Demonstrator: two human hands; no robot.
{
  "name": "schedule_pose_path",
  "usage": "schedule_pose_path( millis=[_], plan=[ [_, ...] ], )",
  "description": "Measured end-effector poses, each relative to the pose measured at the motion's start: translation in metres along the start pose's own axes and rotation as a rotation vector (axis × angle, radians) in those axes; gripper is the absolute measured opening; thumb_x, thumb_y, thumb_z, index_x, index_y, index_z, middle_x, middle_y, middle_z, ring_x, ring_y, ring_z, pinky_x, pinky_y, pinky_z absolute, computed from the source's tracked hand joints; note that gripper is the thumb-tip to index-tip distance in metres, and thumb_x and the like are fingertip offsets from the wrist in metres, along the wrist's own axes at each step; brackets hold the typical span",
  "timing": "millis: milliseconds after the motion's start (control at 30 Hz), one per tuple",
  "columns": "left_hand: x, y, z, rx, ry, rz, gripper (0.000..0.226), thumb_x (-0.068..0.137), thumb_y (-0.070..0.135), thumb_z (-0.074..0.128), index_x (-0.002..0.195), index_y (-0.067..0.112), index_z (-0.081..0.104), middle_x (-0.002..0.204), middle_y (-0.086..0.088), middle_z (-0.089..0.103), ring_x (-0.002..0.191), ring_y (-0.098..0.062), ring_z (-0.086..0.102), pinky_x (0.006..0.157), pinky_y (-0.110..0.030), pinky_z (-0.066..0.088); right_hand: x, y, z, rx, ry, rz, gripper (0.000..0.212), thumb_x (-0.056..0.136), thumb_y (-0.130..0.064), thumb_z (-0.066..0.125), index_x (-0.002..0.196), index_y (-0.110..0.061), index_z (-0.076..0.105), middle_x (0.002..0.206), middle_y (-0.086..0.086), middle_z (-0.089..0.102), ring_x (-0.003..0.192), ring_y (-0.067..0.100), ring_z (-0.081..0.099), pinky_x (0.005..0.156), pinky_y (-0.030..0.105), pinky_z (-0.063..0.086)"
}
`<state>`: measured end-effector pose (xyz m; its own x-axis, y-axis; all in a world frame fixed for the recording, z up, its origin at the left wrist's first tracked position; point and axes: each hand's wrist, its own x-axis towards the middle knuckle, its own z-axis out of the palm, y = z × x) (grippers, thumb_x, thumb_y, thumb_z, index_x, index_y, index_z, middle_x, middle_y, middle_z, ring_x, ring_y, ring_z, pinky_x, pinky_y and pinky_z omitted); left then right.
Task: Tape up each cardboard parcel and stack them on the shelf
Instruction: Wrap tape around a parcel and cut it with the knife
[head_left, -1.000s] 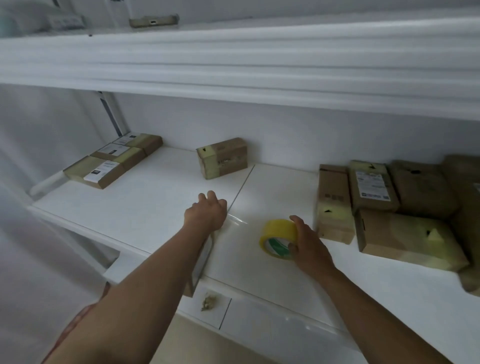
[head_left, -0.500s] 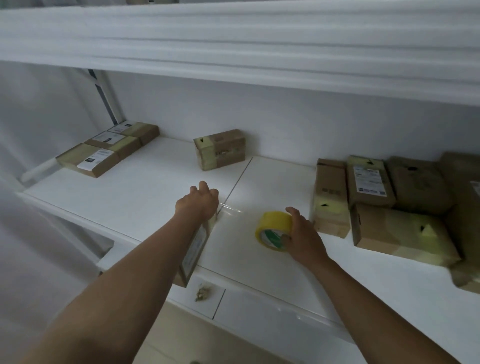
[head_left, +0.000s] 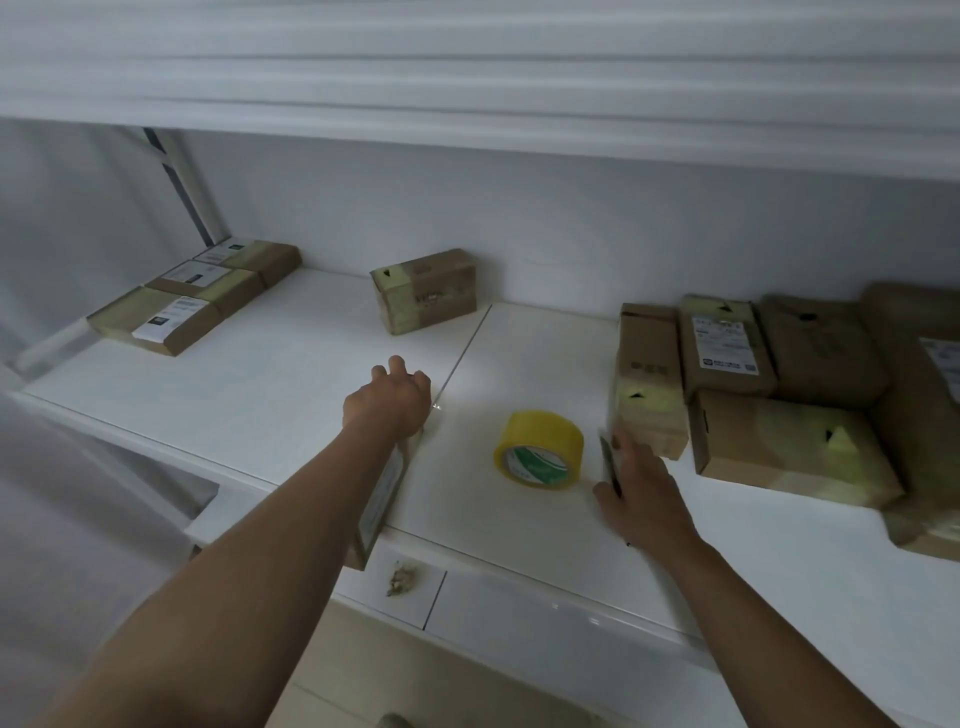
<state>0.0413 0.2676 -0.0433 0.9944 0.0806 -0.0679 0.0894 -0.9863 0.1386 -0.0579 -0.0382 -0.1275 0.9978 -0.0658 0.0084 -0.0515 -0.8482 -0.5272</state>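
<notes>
- Gripping a flat parcel (head_left: 382, 493) on edge at the shelf (head_left: 208, 410) front: left hand (head_left: 389, 397), fingers curled over it.
- Right hand (head_left: 641, 488) holds a thin dark tool (head_left: 609, 462), just beside the yellow tape roll (head_left: 540, 449).
- Taped parcel (head_left: 426, 290) stands at the back wall.

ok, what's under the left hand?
The left hand holds a cardboard parcel on edge at the shelf front; its labelled side shows below the wrist. The hand covers the parcel's top, so the grip there is hidden.
</notes>
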Motion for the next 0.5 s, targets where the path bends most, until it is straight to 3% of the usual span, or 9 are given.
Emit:
schedule_pose_path(
  millis=[67, 133, 233, 300, 367, 433, 500],
  plan=[
    [-0.002, 0.003, -0.001, -0.027, -0.003, -0.023, 0.032, 0.102, 0.019, 0.021, 0.120, 0.009, 0.046, 0.103, -0.008, 0.033, 0.091, -0.030, 0.040, 0.079, -0.046, 0.046, -0.003, 0.003, 0.002, -0.066, 0.047, 0.026, 0.071, 0.089, -0.033, 0.053, 0.151, -0.020, 0.023, 0.115, 0.010, 0.062, 0.100, 0.032, 0.061, 0.073, 0.036, 0.047],
    [-0.006, 0.007, -0.004, -0.036, -0.010, -0.038, 0.032, 0.103, 0.019, 0.022, 0.122, 0.009, 0.044, 0.109, -0.010, 0.038, 0.098, -0.032, 0.045, 0.089, -0.049, 0.047, -0.005, 0.005, 0.008, -0.173, 0.028, 0.020, 0.070, 0.092, -0.032, 0.048, 0.154, -0.023, 0.017, 0.095, 0.006, 0.063, 0.084, 0.027, 0.062, 0.063, 0.032, 0.042],
    [-0.012, 0.009, -0.008, -0.013, -0.030, -0.012, 0.030, 0.103, 0.017, 0.022, 0.120, 0.009, 0.045, 0.117, -0.012, 0.040, 0.111, -0.036, 0.047, 0.095, -0.054, 0.046, -0.006, 0.007, 0.012, -0.282, -0.001, -0.062, 0.063, 0.098, -0.027, 0.043, 0.156, -0.027, 0.018, 0.096, 0.001, 0.062, 0.084, 0.020, 0.061, 0.063, 0.030, 0.042],
    [-0.006, 0.006, -0.005, -0.034, -0.018, -0.013, 0.033, 0.101, 0.020, 0.020, 0.120, 0.010, 0.046, 0.115, -0.009, 0.038, 0.107, -0.035, 0.047, 0.087, -0.049, 0.046, -0.005, 0.006, 0.009, -0.351, -0.039, -0.117, 0.048, 0.100, -0.027, 0.039, 0.148, -0.026, 0.037, 0.103, 0.001, 0.061, 0.092, 0.020, 0.062, 0.069, 0.032, 0.045],
    [0.000, 0.001, -0.001, -0.084, -0.009, -0.049, 0.039, 0.098, 0.026, 0.020, 0.124, 0.010, 0.044, 0.118, -0.009, 0.041, 0.101, -0.034, 0.049, 0.080, -0.044, 0.041, -0.002, 0.002, 0.003, -0.378, 0.040, -0.155, 0.033, 0.100, -0.030, 0.034, 0.115, -0.018, 0.060, 0.095, 0.003, 0.062, 0.091, 0.025, 0.064, 0.066, 0.032, 0.041],
    [0.000, -0.001, 0.000, -0.137, -0.004, -0.085, 0.044, 0.096, 0.031, 0.021, 0.129, 0.009, 0.040, 0.120, -0.010, 0.046, 0.098, -0.035, 0.052, 0.079, -0.042, 0.038, -0.002, -0.011, -0.008, -0.183, 0.210, -0.186, 0.033, 0.093, -0.033, 0.033, 0.085, -0.015, 0.060, 0.077, 0.002, 0.061, 0.073, 0.026, 0.063, 0.059, 0.031, 0.037],
    [-0.004, -0.001, -0.004, -0.204, -0.004, -0.120, 0.044, 0.098, 0.032, 0.026, 0.134, 0.010, 0.035, 0.119, -0.010, 0.049, 0.102, -0.037, 0.055, 0.081, -0.041, 0.038, 0.003, -0.037, -0.023, 0.183, 0.357, -0.219, 0.036, 0.087, -0.037, 0.034, 0.080, -0.015, 0.062, 0.069, -0.003, 0.061, 0.064, 0.020, 0.059, 0.057, 0.029, 0.040]
  ],
)
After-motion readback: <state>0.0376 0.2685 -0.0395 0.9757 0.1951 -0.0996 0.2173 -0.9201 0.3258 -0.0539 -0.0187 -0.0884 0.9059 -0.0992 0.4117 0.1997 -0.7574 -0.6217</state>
